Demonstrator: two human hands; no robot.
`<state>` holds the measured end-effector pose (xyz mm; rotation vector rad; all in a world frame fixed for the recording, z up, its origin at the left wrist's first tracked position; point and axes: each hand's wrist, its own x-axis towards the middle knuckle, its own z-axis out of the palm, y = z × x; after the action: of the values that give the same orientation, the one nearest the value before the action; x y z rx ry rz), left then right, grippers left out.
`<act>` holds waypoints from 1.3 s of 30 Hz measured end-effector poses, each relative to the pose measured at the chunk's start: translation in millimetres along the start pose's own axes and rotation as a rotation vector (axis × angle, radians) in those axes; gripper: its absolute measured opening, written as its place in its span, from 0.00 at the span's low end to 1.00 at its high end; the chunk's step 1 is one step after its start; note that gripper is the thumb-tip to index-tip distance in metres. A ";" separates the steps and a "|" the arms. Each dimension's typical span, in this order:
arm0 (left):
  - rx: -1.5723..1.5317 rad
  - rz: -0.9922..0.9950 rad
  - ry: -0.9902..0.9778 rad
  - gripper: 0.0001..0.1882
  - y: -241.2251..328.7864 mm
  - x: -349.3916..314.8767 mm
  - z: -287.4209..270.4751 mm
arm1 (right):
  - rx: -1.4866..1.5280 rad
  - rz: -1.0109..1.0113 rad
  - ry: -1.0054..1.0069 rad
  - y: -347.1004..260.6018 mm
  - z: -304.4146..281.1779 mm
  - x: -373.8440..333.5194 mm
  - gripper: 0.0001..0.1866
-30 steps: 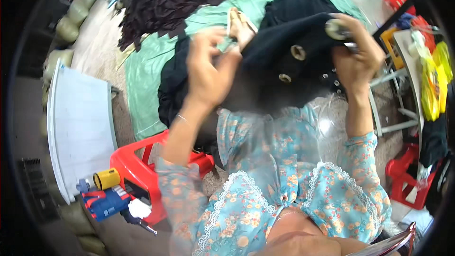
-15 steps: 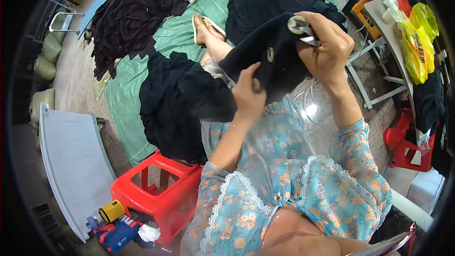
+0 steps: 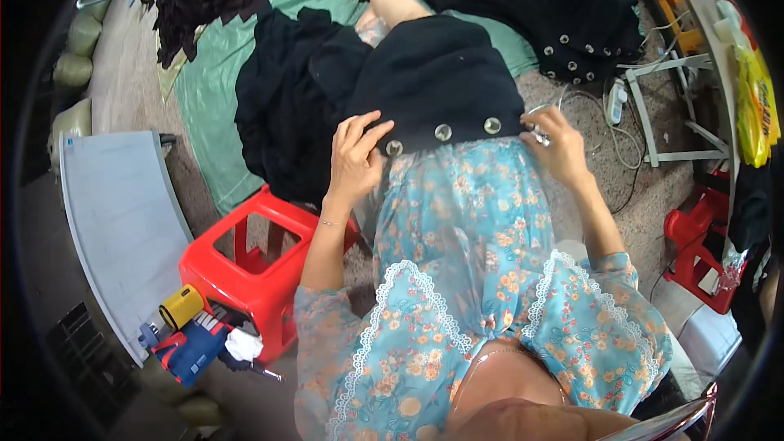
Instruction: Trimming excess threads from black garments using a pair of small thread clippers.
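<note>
Spread over my lap is a black cloth piece, with several large, shiny round buttons along its near edge. My left hand is at the cloth's left corner, beside a button; its fingers are loosely stretched apart, the tips touching the fabric. At the right corner, my right hand is closed, its fingertips at the cloth edge. A bit of shiny metal shows between its fingers, part of the thread snips, mostly covered by the hand.
Black cloth heaps lie left of my legs and beyond them on a green sheet. A red stool stands at my left, with a blue pouch beside it. To the right are a folding table's legs and a cable.
The black cloth has come down from raised in front of me to flat on my lap. My hands have moved apart to its two corners; the left has loosened its pinch.
</note>
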<state>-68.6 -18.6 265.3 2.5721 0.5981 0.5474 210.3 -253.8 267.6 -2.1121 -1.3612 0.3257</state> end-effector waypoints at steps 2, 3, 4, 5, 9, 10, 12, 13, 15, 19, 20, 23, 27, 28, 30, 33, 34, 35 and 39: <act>-0.139 -0.112 0.013 0.23 5.0 -0.1 -3.9 | 0.120 0.034 0.113 -6.9 -2.5 6.9 0.13; -0.192 -0.161 0.043 0.22 6.9 -0.2 -4.4 | 0.127 0.033 0.107 -10.8 -3.4 14.0 0.13; -0.096 -0.124 0.120 0.20 9.3 -2.2 -0.1 | 0.180 0.076 0.093 -18.1 -3.4 20.2 0.12; -0.078 -0.099 0.169 0.19 14.9 -1.3 1.6 | 0.232 0.117 0.080 -27.1 -2.3 27.3 0.12; -0.137 0.031 0.149 0.15 38.1 5.1 9.1 | 0.519 0.051 -0.047 -69.6 25.3 47.2 0.09; -0.060 0.034 0.077 0.16 44.8 7.4 9.1 | 0.593 0.012 -0.059 -77.5 37.7 50.2 0.08; 0.076 -0.008 -0.043 0.18 45.3 2.8 14.0 | 0.853 0.128 -0.183 -85.4 67.3 53.6 0.07; 0.096 -0.038 -0.032 0.17 41.6 -3.5 18.6 | 0.844 0.142 -0.237 -89.5 77.2 57.1 0.08; 0.082 -0.083 0.047 0.15 31.5 -10.4 27.9 | 0.847 0.162 -0.313 -93.4 93.5 64.2 0.07; 0.022 -0.091 0.144 0.13 25.7 -15.9 36.8 | 0.712 0.282 -0.395 -79.9 110.6 71.3 0.10; 0.023 -0.094 0.141 0.13 25.2 -16.6 36.0 | 0.715 0.285 -0.398 -80.5 109.3 71.8 0.10; -0.020 -0.143 0.150 0.13 25.7 -17.7 31.5 | 0.765 0.330 -0.405 -80.3 111.2 72.0 0.08; -0.042 -0.238 0.130 0.15 30.1 -24.9 31.8 | 0.759 0.300 -0.388 -78.3 112.4 70.2 0.08; -0.029 -0.236 0.151 0.15 31.8 -27.0 32.5 | 0.760 0.296 -0.387 -77.7 113.1 70.0 0.08; -0.017 -0.259 0.157 0.15 34.4 -33.7 35.6 | 0.762 0.292 -0.390 -80.2 112.1 69.4 0.08; 0.014 -0.302 0.162 0.13 39.1 -37.6 33.8 | 0.737 0.294 -0.424 -87.8 105.1 70.4 0.08; 0.032 -0.320 0.156 0.11 39.8 -37.8 33.6 | 0.734 0.301 -0.436 -88.9 104.2 70.4 0.08; 0.032 -0.322 0.156 0.11 39.6 -38.0 32.8 | 0.732 0.308 -0.447 -89.7 103.9 70.1 0.09; 0.016 -0.368 0.154 0.05 32.6 -36.3 34.5 | 0.713 0.277 -0.450 -86.7 109.6 66.2 0.09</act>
<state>-72.3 -74.0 243.1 2.3641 1.1031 0.6148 120.5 -130.9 240.5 -1.6501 -0.9516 1.2571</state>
